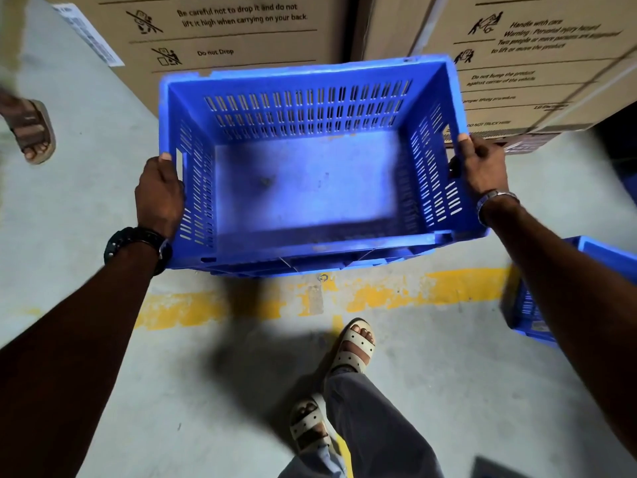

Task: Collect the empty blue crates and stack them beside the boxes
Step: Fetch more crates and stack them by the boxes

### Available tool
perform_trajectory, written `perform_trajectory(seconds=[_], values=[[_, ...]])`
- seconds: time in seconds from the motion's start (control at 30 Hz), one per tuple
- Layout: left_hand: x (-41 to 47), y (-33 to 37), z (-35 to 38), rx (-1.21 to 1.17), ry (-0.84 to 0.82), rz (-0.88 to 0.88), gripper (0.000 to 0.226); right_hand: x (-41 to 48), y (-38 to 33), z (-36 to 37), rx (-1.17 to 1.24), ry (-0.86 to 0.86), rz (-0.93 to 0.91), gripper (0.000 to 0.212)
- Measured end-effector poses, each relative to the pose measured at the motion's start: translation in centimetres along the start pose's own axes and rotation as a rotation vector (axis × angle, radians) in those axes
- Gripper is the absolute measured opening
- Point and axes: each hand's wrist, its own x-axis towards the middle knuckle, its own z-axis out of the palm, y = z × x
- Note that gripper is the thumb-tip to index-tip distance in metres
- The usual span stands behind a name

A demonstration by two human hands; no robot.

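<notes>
An empty blue crate (pixel 310 188) with slotted walls hangs above the floor, held by both short sides. My left hand (pixel 159 193) grips its left rim, fingers curled over the edge. Its right rim is gripped by my right hand (pixel 481 167). The crate's far side lies close to two large cardboard boxes (pixel 234 39), with the second box (pixel 537 63) at the right. Beneath the crate's near edge more blue plastic shows; whether that is another crate I cannot tell. A second blue crate (pixel 531 305) stands on the floor at the right, partly hidden by my right arm.
A worn yellow line (pixel 379 294) crosses the grey concrete floor below the crate. My sandalled feet (pixel 355 343) stand near it. Another person's sandalled foot (pixel 32 132) is at the far left. A dark object (pixel 496 469) lies at the bottom right.
</notes>
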Motion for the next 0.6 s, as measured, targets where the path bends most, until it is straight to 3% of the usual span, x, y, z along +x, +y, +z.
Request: perform_trajectory(seconds=[0.17,0.33,0.5,0.6], values=[[-0.6,0.2,0.1,0.001,0.017,-0.033,0.056,0.6,0.1,0.2,-0.03,-0.015,0.023,0.031],[-1.2,3.0,-0.4,0.071,0.162,-0.018,0.049,0.5,-1.0,-0.5,-0.002,0.035,0.028,0.045],[-1.9,10.8,-1.3,-0.026,0.085,0.088,0.054,-0.3,-6.1,-4.8,0.041,0.063,-0.011,0.05],[-3.5,19.1,-2.4,-0.047,0.058,0.196,0.047,-1.8,-10.7,-11.2,0.096,0.154,-0.01,0.052]])
